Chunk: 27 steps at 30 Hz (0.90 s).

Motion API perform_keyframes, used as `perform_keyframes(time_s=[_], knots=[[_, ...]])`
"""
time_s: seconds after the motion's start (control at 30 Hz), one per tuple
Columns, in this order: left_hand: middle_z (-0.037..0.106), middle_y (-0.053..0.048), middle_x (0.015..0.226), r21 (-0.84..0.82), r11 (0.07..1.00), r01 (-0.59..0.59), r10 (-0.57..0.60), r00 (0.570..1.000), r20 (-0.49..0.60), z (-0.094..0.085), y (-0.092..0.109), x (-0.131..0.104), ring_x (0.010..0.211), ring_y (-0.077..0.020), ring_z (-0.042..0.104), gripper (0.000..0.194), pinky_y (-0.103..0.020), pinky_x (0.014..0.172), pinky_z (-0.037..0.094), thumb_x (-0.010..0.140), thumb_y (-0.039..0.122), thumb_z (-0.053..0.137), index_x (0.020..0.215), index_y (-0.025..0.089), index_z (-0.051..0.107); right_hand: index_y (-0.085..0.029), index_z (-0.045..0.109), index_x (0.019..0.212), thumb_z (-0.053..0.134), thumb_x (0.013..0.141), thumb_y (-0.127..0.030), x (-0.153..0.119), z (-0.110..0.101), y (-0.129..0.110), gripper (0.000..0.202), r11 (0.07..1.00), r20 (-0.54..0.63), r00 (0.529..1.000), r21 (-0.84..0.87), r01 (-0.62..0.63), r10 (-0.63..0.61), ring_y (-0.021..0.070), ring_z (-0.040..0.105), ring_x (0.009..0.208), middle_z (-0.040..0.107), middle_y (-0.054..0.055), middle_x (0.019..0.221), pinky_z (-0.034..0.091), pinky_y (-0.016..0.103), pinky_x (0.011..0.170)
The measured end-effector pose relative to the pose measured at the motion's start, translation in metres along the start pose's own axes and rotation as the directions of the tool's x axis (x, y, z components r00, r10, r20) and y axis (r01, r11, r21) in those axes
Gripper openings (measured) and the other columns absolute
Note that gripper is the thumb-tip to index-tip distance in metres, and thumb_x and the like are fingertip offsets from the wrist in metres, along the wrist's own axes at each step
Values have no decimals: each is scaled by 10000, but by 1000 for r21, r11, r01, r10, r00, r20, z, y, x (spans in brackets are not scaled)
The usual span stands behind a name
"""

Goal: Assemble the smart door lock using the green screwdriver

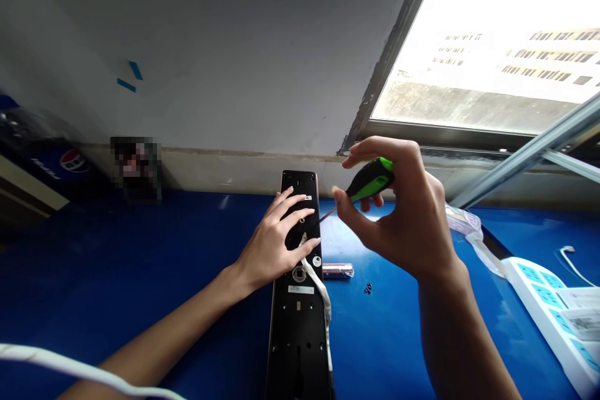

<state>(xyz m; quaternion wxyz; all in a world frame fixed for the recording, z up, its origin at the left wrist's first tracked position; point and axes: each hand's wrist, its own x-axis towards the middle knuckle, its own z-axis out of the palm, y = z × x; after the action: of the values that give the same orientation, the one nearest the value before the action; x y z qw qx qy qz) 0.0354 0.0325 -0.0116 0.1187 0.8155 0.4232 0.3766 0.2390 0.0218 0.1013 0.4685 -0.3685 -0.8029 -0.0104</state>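
A long black panel [300,331] lies on the blue table, pointing away from me. My left hand [276,237] rests on its upper part with the fingers spread. A white cable [323,295] runs down the panel from under that hand. My right hand [405,212] holds a black and green screwdriver [372,180], its shaft slanting down to the panel's right edge near my left fingertips. The exact spot of the tip is hard to make out. Several small dark screws [368,289] lie right of the panel, near a pinkish wrapped item [338,271].
A white power strip [546,312] and a metal frame [529,153] stand at the right. Clear plastic wrapping [478,240] lies beside them. A Pepsi bottle [60,165] is at the far left. A white cord [84,372] crosses the lower left. The wall [225,169] borders the table's back.
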Motion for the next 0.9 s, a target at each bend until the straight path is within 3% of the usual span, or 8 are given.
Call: perform_keyframes(time_s=[0.1, 0.3, 0.47, 0.63, 0.83, 0.9], knots=[[537, -87, 1563, 5, 1000, -7, 7, 1000, -1, 0, 0, 0, 1583, -336, 299, 461, -593, 1298, 309, 931, 400, 733, 1352, 229, 659, -291, 554, 1216, 748, 875, -180, 0, 0, 1, 408, 1000, -22, 1000, -9, 6, -7, 113, 564, 581, 711, 4, 1013, 566, 294, 523], [545, -93, 1556, -4, 1000, -4, 4, 1000, -6, -1, 1, 1, 1571, -362, 321, 458, -628, 1273, 341, 922, 388, 741, 1350, 240, 665, -302, 524, 1315, 684, 840, -66, 0, -3, -1, 554, 1000, 41, 999, 31, 5, -6, 165, 668, 756, 702, 60, 1180, 613, 324, 646], [539, -83, 1563, 7, 1000, -3, 3, 1000, 1, -1, 1, 1, 1582, -351, 297, 464, -605, 1292, 317, 928, 402, 731, 1355, 235, 663, -263, 582, 1177, 752, 861, -145, 0, -1, 3, 378, 1000, -22, 1000, 4, 9, -9, 113, 582, 602, 720, 5, 978, 557, 291, 529], [538, -84, 1564, 8, 1000, 6, -6, 1000, 2, -1, 1, 1, 1577, -354, 308, 461, -605, 1284, 331, 931, 406, 726, 1354, 234, 666, -275, 528, 1309, 656, 856, -85, 1, -1, 1, 508, 998, 9, 1000, 59, 14, -15, 140, 640, 729, 698, 43, 1166, 598, 310, 609], [534, -79, 1569, 14, 1000, 1, -1, 1000, -8, 0, 1, 0, 1579, -357, 302, 452, -617, 1279, 335, 932, 409, 725, 1348, 241, 667, -278, 588, 1231, 740, 848, -135, 0, -1, 5, 436, 1000, -49, 999, -29, 6, -7, 116, 594, 615, 726, 11, 1005, 591, 289, 560], [534, -78, 1569, 17, 1000, 3, -3, 1000, -3, 0, 0, 0, 1579, -359, 301, 451, -627, 1278, 331, 934, 403, 723, 1351, 242, 665, -284, 572, 1263, 684, 872, -125, 0, -1, 5, 437, 1000, -36, 999, 4, 7, -7, 123, 624, 663, 724, 23, 1082, 609, 294, 601]])
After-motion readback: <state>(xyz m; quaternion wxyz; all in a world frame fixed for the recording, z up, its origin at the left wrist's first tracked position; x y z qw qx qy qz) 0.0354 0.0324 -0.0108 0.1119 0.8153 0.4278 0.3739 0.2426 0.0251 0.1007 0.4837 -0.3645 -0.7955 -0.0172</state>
